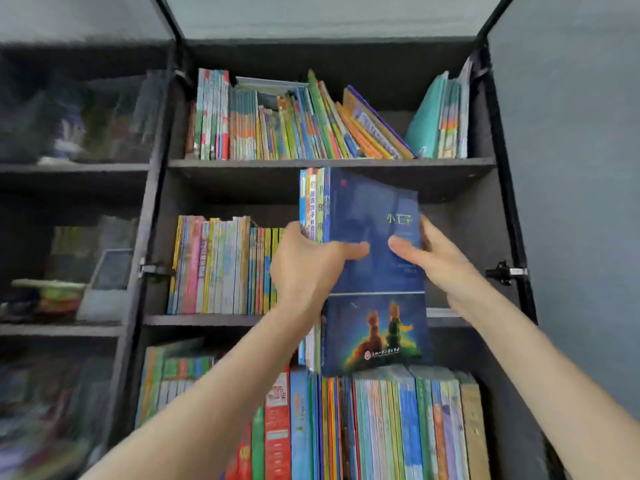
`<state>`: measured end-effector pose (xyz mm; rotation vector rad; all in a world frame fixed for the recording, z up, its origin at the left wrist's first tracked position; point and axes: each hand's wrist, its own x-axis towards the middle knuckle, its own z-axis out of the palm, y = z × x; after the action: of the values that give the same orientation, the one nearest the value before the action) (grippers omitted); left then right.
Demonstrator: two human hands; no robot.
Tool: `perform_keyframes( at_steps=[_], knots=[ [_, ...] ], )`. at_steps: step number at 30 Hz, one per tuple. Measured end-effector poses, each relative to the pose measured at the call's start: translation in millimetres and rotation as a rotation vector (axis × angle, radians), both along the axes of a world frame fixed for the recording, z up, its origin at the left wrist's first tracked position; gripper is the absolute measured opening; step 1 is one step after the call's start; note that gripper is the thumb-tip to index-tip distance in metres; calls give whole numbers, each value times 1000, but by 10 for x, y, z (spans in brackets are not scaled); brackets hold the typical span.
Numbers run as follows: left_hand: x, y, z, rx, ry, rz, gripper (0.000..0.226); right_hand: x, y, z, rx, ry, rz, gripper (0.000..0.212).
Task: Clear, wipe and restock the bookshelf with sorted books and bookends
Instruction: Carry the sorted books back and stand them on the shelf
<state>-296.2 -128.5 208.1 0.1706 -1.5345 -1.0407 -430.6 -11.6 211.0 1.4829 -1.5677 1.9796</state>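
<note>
Grip two-handed: left hand (308, 268) and right hand (440, 261) pinch stack of books (377, 271) by sides, thumbs on blue cover (367, 202), before middle shelf (201, 320) front edge, right of standing row (214, 268). Risk: thin inner books sliding out if squeeze slackens.

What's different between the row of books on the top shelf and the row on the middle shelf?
The top-shelf row has many books leaning, with a gap before a teal group; the middle-shelf row stands upright. The top-shelf row reaches across to the right wall; the middle-shelf row shows only on the left, up to the held stack. Both are thin, colourful books, spines outward.
</note>
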Motion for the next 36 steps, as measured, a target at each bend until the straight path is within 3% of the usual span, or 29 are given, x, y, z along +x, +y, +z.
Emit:
perform_keyframes(
  at_steps=[2,3,5,10,14,23,26,28,32,36],
  knots=[
    [-311,-92,215,7,42,89,58,-210,-158,133,48,159,-428,92],
    [-461,-148,305,6,63,139,57,-246,-238,147,81,284,-654,87],
    [-790,-277,458,-6,106,213,56,-330,-436,130,140,504,-835,72],
    [-1474,-759,590,20,81,313,52,-694,-893,31,461,473,-527,80],
    [-1886,-1150,451,39,-78,366,48,-1061,-1358,-93,650,443,-407,93],
    [-2335,-1794,442,-85,-329,550,58,-1781,-2245,-42,703,261,-201,81],
    [-2391,-2015,461,-187,-410,537,56,-1980,-2509,1,734,244,-158,111],
    [-2310,-2113,476,-276,-500,482,52,-2072,-2638,11,761,228,-141,116],
    [-2058,-2270,452,-522,-651,587,33,-2149,-2797,10,766,199,-135,100],
    [-1912,-2440,289,-618,-595,607,16,-2183,-2815,38,757,241,-59,86]
  ],
)
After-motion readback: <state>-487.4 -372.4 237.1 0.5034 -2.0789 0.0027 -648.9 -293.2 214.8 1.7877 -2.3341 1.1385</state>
